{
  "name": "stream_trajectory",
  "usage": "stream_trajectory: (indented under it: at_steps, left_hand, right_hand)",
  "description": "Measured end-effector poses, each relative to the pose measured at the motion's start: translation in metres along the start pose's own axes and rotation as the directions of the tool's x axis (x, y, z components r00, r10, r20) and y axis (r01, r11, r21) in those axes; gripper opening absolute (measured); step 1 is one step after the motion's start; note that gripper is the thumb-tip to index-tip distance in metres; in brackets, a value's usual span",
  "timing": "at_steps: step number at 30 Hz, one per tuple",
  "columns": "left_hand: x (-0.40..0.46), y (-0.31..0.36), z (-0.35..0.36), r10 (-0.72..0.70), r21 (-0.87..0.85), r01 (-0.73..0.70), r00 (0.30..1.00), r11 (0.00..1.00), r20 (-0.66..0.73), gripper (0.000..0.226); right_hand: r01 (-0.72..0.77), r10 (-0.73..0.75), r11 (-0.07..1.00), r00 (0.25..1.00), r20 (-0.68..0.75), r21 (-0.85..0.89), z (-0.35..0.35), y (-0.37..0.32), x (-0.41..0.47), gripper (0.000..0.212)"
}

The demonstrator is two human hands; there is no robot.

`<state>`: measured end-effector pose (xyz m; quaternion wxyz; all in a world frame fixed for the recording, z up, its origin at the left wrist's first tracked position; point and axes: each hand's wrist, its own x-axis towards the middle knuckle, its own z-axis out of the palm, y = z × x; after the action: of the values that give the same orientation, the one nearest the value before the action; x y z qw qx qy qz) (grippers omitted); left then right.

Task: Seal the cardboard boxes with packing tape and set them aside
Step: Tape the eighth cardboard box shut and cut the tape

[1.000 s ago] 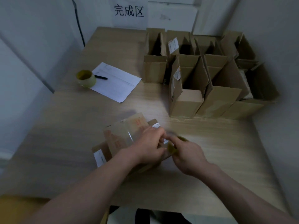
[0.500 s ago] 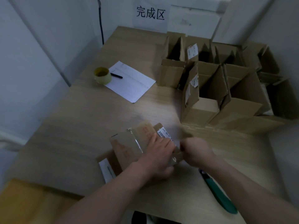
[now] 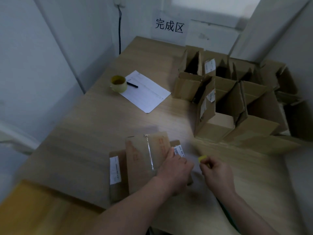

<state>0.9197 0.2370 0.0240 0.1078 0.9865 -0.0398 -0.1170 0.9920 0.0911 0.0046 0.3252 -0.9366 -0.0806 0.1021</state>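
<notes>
A flat cardboard box (image 3: 138, 160) lies near the table's front edge, with a shiny strip of clear tape (image 3: 150, 155) running along its top seam. My left hand (image 3: 176, 170) rests on the box's right end and holds it down beside a white barcode label (image 3: 179, 150). My right hand (image 3: 216, 175) is a short way to the right of the box, off it. Its fingers are closed on a small yellow thing (image 3: 202, 158) that looks like the edge of a tape roll; the hand hides most of it.
A second yellow tape roll (image 3: 118, 83), a white sheet (image 3: 149, 95) and a black pen (image 3: 133, 85) lie at the far left. Several open cardboard boxes (image 3: 220, 106) crowd the back right corner. A green tool (image 3: 226, 215) shows under my right forearm. A sign (image 3: 169, 28) hangs on the wall.
My right hand has drawn away from the box to the right, and the yellow thing now shows in its fingers. My left hand stays on the box's end.
</notes>
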Motion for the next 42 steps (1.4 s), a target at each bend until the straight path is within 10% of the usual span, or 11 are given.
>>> stream_trajectory:
  at_steps: [4, 9, 12, 22, 24, 29, 38, 42]
  left_hand:
    - [-0.012, 0.001, 0.004, 0.008, -0.004, -0.008, 0.997, 1.000, -0.077, 0.057]
    - [-0.055, -0.008, 0.011, -0.565, -0.175, 0.549, 0.824, 0.817, -0.052, 0.114]
    - [-0.067, -0.021, 0.013, -0.671, -0.208, 0.668, 0.738, 0.714, 0.066, 0.119]
    - [-0.085, -0.108, -0.022, -0.322, 0.021, 0.321, 0.943, 0.947, 0.089, 0.076]
    - [-0.082, -0.113, -0.023, -0.381, -0.025, 0.380, 0.923, 0.925, -0.059, 0.055]
    - [-0.052, -0.069, -0.005, -0.553, -0.094, 0.553, 0.832, 0.828, 0.029, 0.097]
    - [-0.062, -0.135, -0.022, -0.101, 0.041, 0.097, 0.986, 0.994, 0.130, 0.082]
    - [-0.050, -0.116, -0.038, -0.179, -0.117, 0.196, 0.973, 0.974, 0.145, 0.056]
  right_hand:
    - [-0.058, 0.069, 0.983, 0.996, -0.057, 0.172, -0.004, 0.001, -0.001, 0.018]
    - [-0.086, 0.115, 0.949, 0.990, -0.081, 0.304, -0.001, 0.005, -0.004, 0.017]
    - [-0.089, 0.118, 0.948, 0.990, -0.075, 0.307, 0.008, 0.008, -0.009, 0.020]
    - [-0.047, 0.065, 0.943, 0.997, -0.045, 0.330, 0.017, 0.010, -0.006, 0.027]
    - [-0.030, 0.050, 0.940, 0.997, -0.050, 0.339, 0.016, 0.009, -0.006, 0.027]
    - [-0.016, 0.022, 0.931, 1.000, -0.011, 0.365, 0.024, 0.005, -0.008, 0.024]
    - [0.014, -0.047, 0.926, 0.996, 0.080, 0.376, 0.026, -0.013, -0.012, 0.025]
    - [0.043, -0.108, 0.931, 0.981, 0.159, 0.363, 0.028, -0.027, -0.018, 0.024]
